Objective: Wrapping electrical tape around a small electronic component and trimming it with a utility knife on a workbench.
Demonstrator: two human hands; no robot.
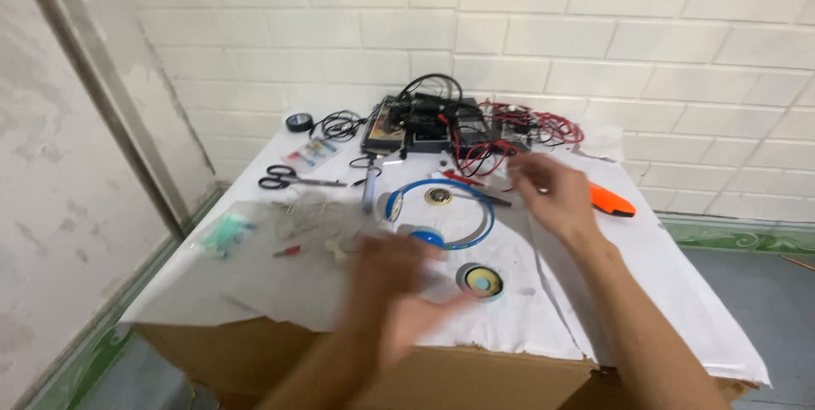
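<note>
Headphones point(441, 210), blue with a thin arched band, lie on the white-covered table point(679, 291) in the head view, and I see my left hand point(395, 287) blurred just in front of their ear cup, fingers loosely spread and holding nothing that I can make out. My right hand point(552, 193) hovers beside the band's right edge, near the red wires point(543, 128) and the orange tool point(613, 200), fingers point(519, 168) slightly curled and apart, clear of the band. A round speaker disc point(481, 281) lies just right of my left hand, scissors point(289, 177) well off to the left.
</note>
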